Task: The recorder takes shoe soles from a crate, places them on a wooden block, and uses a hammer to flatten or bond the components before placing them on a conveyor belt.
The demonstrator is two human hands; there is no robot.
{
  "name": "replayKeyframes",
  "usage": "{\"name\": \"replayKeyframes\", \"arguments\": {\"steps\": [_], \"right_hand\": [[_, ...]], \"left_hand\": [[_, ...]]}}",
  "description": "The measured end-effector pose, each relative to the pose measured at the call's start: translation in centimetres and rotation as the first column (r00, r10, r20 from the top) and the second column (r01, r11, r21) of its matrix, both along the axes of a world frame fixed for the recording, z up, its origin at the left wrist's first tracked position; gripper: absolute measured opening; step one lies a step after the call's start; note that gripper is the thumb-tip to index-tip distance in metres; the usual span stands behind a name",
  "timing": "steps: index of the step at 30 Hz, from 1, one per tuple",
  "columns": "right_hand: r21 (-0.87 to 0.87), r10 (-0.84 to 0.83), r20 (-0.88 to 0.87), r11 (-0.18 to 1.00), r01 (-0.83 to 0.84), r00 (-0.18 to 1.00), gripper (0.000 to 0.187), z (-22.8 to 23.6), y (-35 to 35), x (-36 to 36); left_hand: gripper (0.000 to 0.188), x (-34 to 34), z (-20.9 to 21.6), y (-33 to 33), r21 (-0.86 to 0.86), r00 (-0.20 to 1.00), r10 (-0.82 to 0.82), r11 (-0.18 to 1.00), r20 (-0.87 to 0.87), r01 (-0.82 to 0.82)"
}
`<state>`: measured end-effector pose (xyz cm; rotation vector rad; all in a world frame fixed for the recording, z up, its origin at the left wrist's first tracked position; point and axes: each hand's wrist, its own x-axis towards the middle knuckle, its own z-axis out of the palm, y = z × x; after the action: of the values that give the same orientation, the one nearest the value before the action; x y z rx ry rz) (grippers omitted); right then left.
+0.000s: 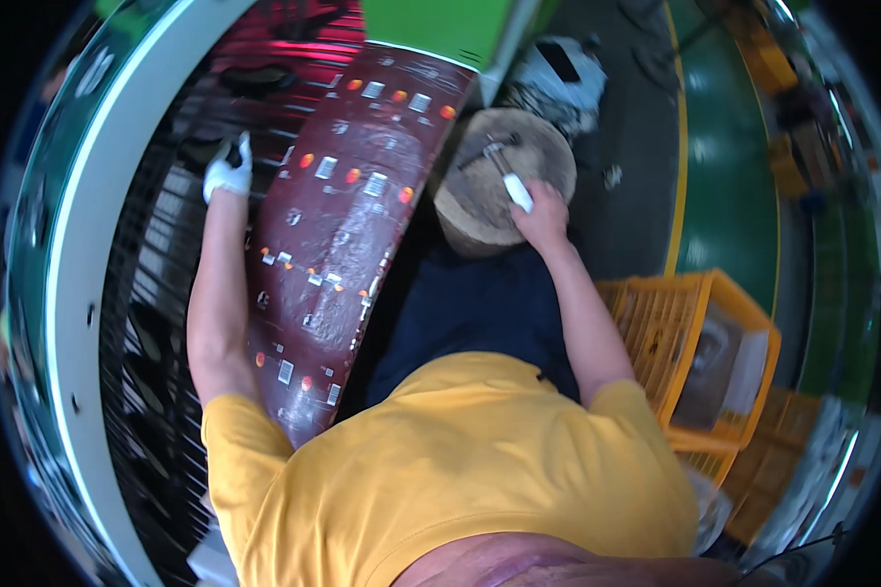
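My left hand [229, 178], in a white glove, reaches out over a dark slatted conveyor [171, 225]. Its thumb and fingers are apart, with nothing visible between them. Just beside the fingertips lies a dark, flat, sole-shaped piece [198, 152]; whether they touch I cannot tell. My right hand [541, 213] is bare and wrapped round the white handle of a hammer [516, 188]. The hammer's metal head rests on or just over the top of a round wooden block [470, 201].
A brown printed sheet [333, 235] covers the ledge between the conveyor and my legs. More dark pieces [256, 80] lie under red light beside a green housing [436, 24]. A yellow crate [719, 293] stands at right, and a pale plastic bag [563, 88] behind the block.
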<state>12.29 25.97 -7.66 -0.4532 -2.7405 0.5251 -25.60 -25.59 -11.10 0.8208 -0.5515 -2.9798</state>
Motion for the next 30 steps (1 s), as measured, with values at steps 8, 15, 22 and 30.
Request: {"name": "replayKeyframes", "arguments": {"steps": [8, 15, 22, 30], "right_hand": [[-0.048, -0.014, -0.039, 0.999, 0.012, 0.999, 0.039, 0.6, 0.0, -0.3], [-0.136, 0.005, 0.178, 0.991, 0.02, 0.984, 0.041, 3.7, 0.2, 1.2], [-0.805, -0.037, 0.135, 0.579, 0.131, 0.99, 0.041, 2.7, 3.1, 7.7], [-0.99, -0.053, -0.097, 0.107, -0.091, 0.994, 0.046, 4.8, 4.3, 12.8]], "left_hand": [[0.04, 21.3, 15.3, 4.6, -0.29, 0.831, -0.556, 0.793, 0.013, 0.535], [0.047, 33.5, 23.1, 10.4, -0.714, 0.514, -0.845, 0.268, 0.148, 0.647], [0.04, 34.2, 25.5, 17.3, -0.813, 0.43, -0.805, -0.107, 0.409, 0.573], [0.024, 23.9, 25.6, 26.2, -0.888, 0.351, -0.822, -0.364, 0.448, 0.281]]}}
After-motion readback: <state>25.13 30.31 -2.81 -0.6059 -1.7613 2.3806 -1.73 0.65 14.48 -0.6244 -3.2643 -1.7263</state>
